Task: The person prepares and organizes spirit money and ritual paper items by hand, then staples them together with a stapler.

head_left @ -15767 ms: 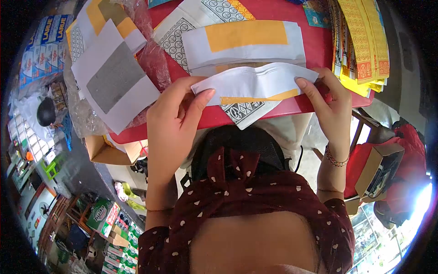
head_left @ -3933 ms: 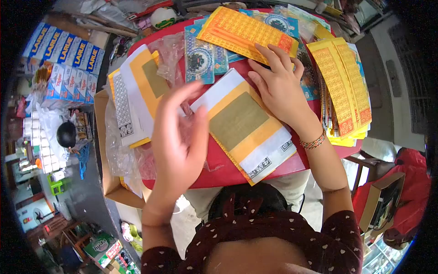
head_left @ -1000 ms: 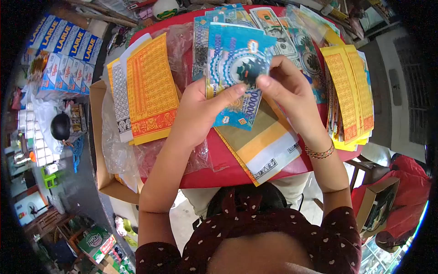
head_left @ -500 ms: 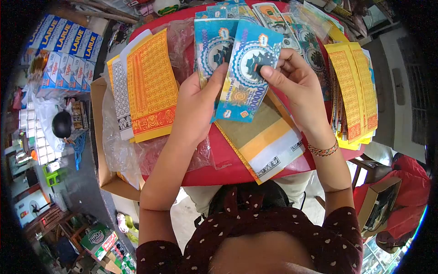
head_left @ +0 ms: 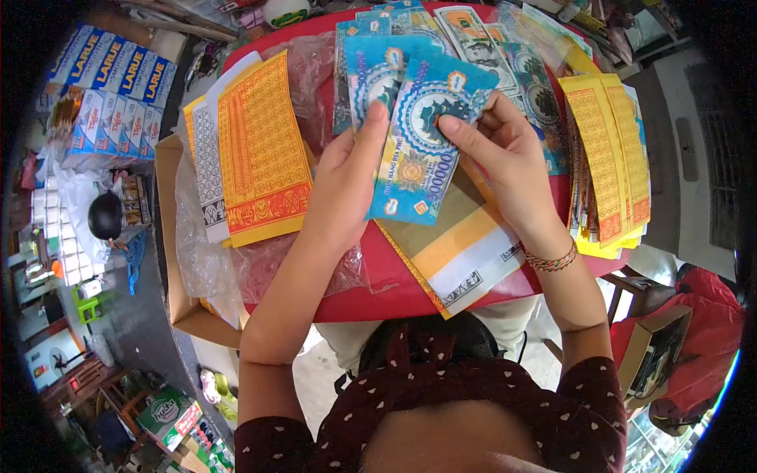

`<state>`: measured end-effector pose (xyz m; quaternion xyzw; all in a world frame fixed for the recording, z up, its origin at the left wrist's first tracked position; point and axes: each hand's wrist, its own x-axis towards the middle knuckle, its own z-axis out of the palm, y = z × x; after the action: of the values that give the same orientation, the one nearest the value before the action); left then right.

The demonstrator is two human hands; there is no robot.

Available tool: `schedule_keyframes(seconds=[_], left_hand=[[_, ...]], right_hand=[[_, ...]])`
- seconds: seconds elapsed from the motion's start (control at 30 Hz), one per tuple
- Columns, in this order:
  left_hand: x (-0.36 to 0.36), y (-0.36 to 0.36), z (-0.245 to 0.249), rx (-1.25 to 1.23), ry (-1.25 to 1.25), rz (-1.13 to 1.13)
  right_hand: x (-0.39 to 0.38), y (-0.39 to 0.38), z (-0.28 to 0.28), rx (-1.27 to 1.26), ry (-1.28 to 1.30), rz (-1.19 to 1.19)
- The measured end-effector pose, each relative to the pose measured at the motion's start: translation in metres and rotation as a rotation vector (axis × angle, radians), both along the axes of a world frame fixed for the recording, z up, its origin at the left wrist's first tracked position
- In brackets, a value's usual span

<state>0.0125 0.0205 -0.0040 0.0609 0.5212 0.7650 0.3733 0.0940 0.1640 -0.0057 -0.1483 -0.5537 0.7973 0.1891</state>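
Observation:
Two fanned blue printed paper banknotes are between my hands, over a red table [head_left: 386,272]. My left hand [head_left: 339,189] pinches the left banknote [head_left: 371,63], thumb on top. My right hand [head_left: 509,162] grips the right banknote [head_left: 414,169] by its right edge, thumb on its round picture; its left edge overlaps the other note. Whether more notes lie beneath is hidden. Below them rests a stack of gold, orange and white sheets [head_left: 457,252], partly covered. Behind my hands lie more blue notes [head_left: 540,79] and a grey dollar-style note [head_left: 473,39].
Yellow-and-red printed paper [head_left: 264,158] lies at the left on crumpled clear plastic [head_left: 315,67]. A thick yellow paper bundle [head_left: 611,158] stands at the right edge. An open cardboard box [head_left: 201,315] adjoins the table's left side. Beer cartons [head_left: 118,71] stand farther left.
The two blue notes have shifted slightly down and turned a little clockwise. My left thumb has moved upward along the left note, and my right hand has come slightly lower.

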Motion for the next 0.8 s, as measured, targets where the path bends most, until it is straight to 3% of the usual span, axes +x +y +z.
schedule_keyframes(seconds=[0.1, 0.17, 0.2, 0.3, 0.4, 0.47, 0.5, 0.57, 0.6, 0.67, 0.7, 0.77, 0.8], left_hand=[[0.003, 0.002, -0.004, -0.005, 0.041, -0.043], [-0.001, -0.002, -0.008, -0.096, 0.376, -0.091], [-0.006, -0.005, -0.005, -0.079, 0.344, -0.029], [-0.031, -0.022, 0.02, 0.028, 0.24, 0.043], [-0.057, -0.047, 0.023, -0.103, 0.399, 0.239], [-0.072, -0.063, 0.02, -0.594, 0.903, 0.372], [-0.074, -0.069, 0.021, -0.595, 0.901, 0.374], [-0.077, -0.075, 0.025, -0.906, 0.829, 0.274], [-0.076, -0.077, 0.025, -0.903, 0.83, 0.275], [-0.075, -0.079, 0.022, -1.334, 1.09, 0.177], [-0.078, -0.077, 0.013, -1.332, 1.091, 0.177], [-0.085, -0.072, -0.008, -1.273, 1.421, 0.607], [-0.081, -0.068, -0.003, -1.272, 1.423, 0.608]], right_hand=[[0.002, 0.009, -0.01, 0.081, 0.065, 0.039], [0.005, 0.014, 0.001, 0.255, -0.027, 0.014], [0.003, 0.021, -0.001, 0.345, 0.01, -0.044], [0.001, 0.054, -0.007, 1.129, -0.096, -0.214], [0.0, 0.058, -0.024, 1.24, -0.227, -0.186], [-0.002, 0.057, -0.036, 1.36, -0.292, -0.214], [-0.003, 0.057, -0.04, 1.482, -0.362, -0.244], [-0.007, 0.059, -0.044, 1.523, -0.385, -0.255], [-0.008, 0.061, -0.045, 1.562, -0.407, -0.272], [-0.009, 0.062, -0.047, 1.579, -0.408, -0.263], [-0.009, 0.063, -0.047, 1.592, -0.409, -0.25], [-0.009, 0.065, -0.05, 1.556, -0.415, -0.241], [-0.009, 0.066, -0.051, 1.519, -0.421, -0.232]])
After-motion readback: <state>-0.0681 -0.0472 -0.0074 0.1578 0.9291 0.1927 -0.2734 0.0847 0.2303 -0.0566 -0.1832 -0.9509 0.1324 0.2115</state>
